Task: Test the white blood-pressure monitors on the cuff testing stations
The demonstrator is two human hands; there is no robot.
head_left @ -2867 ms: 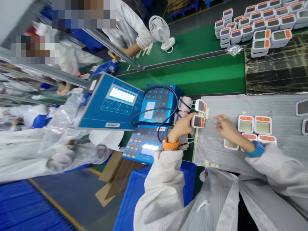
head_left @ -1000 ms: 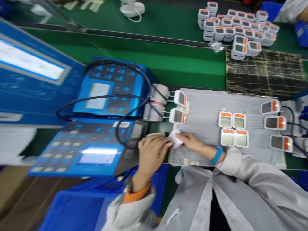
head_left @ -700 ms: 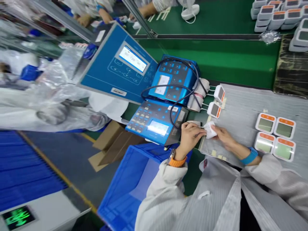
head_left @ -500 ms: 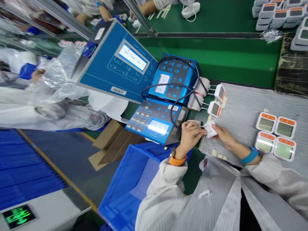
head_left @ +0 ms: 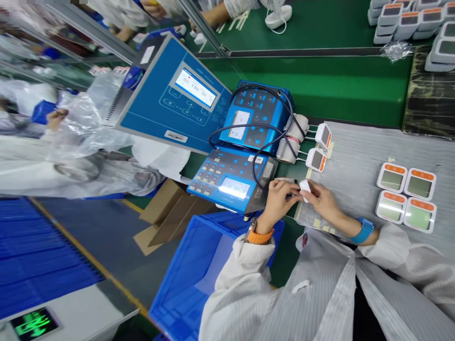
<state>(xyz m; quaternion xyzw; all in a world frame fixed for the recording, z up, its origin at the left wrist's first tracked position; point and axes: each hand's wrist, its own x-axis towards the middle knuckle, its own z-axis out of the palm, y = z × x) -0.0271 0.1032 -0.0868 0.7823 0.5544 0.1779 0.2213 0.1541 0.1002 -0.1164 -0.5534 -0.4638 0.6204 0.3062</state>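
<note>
A small white blood pressure monitor (head_left: 304, 190) is tilted up on its edge in my right hand (head_left: 324, 202), which grips it between thumb and fingers. Its screen side is out of sight. My left hand (head_left: 280, 198), with an orange watch strap at the wrist, is pinched at the monitor's left side around a thin white tube, mostly hidden by the fingers. Just beyond, two monitors, one upper (head_left: 323, 136) and one lower (head_left: 316, 160), are joined by white tubes to wrapped white cuffs (head_left: 288, 148).
Several white monitors with orange bars (head_left: 392, 177) lie on the grey mat (head_left: 351, 156) at right. Blue testers, one low (head_left: 231, 180), one behind (head_left: 256, 116) and one large (head_left: 152, 104), stand left with looping black cables. A blue crate (head_left: 181, 279) sits below. Co-workers' arms show behind.
The monitor between my hands has turned from showing its broad white face to standing on edge. My right hand has shifted slightly left; my left hand stays about where it was.
</note>
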